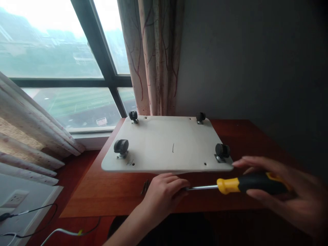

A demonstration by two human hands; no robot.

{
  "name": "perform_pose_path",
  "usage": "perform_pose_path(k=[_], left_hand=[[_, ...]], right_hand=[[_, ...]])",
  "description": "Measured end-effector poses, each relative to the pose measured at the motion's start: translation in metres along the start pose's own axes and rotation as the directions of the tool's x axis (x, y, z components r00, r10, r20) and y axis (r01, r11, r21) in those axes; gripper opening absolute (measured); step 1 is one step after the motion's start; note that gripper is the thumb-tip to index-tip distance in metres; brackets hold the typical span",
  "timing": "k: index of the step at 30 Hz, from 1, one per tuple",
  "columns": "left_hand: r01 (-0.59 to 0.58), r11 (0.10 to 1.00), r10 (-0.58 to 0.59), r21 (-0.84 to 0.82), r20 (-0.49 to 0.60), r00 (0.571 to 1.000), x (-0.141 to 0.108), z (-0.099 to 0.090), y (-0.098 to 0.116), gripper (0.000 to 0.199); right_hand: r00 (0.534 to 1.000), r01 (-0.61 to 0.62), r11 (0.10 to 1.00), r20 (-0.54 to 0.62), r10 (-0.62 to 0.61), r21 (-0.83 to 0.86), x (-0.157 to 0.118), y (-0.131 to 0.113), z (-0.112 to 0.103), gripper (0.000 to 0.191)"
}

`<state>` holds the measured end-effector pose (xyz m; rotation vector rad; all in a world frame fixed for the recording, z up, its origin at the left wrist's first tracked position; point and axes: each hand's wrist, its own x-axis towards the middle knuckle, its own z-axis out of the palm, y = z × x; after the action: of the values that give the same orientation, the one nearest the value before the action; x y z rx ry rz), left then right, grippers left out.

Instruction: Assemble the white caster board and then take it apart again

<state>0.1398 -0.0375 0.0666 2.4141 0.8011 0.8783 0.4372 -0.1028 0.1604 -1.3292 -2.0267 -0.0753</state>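
- Yellow-and-black screwdriver with a shiny metal rod [252,183]: over the red-brown wooden table [99,194], near the flat white board [156,140] with black wheels [121,146].
- Your left hand [164,189] curls around its tip end.
- Your right hand [294,203] loosely holds its handle.

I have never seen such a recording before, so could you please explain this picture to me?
There is no machine: a person uses bare hands, seen from one camera worn on the head. The left hand is closed near the tip of a yellow-and-black screwdriver; its handle lies in the loosely open right hand. On the reddish-brown wooden table lies a flat white board with rounded corners, carrying four black casters, pointing upward. Slim dark pieces lie beside the left hand.
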Motion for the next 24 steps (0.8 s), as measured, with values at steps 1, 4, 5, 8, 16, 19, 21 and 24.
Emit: perform_pose_path(k=[1, 4, 5, 8, 16, 19, 21, 24], left_hand=[[-0.003, 0.999, 0.004, -0.036, 0.018, 1.0, 0.012, 0.0, 0.003, 0.012], [0.003, 1.0, -0.001, -0.014, 0.087, 0.996, 0.053, 0.002, 0.011, 0.015], [0.005, 1.0, -0.004, -0.007, 0.109, 0.994, 0.066, 0.003, 0.012, 0.017], [0.021, 0.997, -0.011, -0.072, 0.146, 0.989, 0.099, 0.008, 0.013, 0.014], [0.082, 0.964, -0.042, -0.252, 0.159, 0.986, 0.118, 0.024, 0.004, 0.008], [0.083, 0.95, -0.036, -0.301, 0.158, 0.987, 0.12, 0.03, 0.002, 0.007], [0.087, 0.946, -0.038, -0.311, 0.16, 0.986, 0.122, 0.033, 0.0, 0.007], [0.109, 0.951, -0.061, -0.29, 0.17, 0.984, 0.123, 0.037, -0.002, 0.009]], right_hand=[[0.999, 0.015, 0.999, -0.042, -0.016, -0.03, 0.013, -0.001, -0.011, 0.041], [0.996, 0.054, 0.994, -0.072, -0.061, -0.092, 0.054, -0.007, -0.034, 0.046], [0.995, 0.065, 0.991, -0.072, -0.074, -0.114, 0.067, -0.009, -0.037, 0.045], [0.99, 0.14, 0.98, 0.001, -0.141, -0.138, 0.101, -0.012, -0.037, 0.043], [0.982, 0.166, 0.969, 0.116, -0.146, -0.183, 0.13, 0.001, -0.031, 0.043], [0.979, 0.166, 0.969, 0.148, -0.14, -0.185, 0.132, 0.0, -0.032, 0.049], [0.976, 0.175, 0.969, 0.157, -0.148, -0.173, 0.134, -0.001, -0.033, 0.049], [0.974, 0.173, 0.975, 0.171, -0.148, -0.14, 0.134, -0.002, -0.032, 0.043]])
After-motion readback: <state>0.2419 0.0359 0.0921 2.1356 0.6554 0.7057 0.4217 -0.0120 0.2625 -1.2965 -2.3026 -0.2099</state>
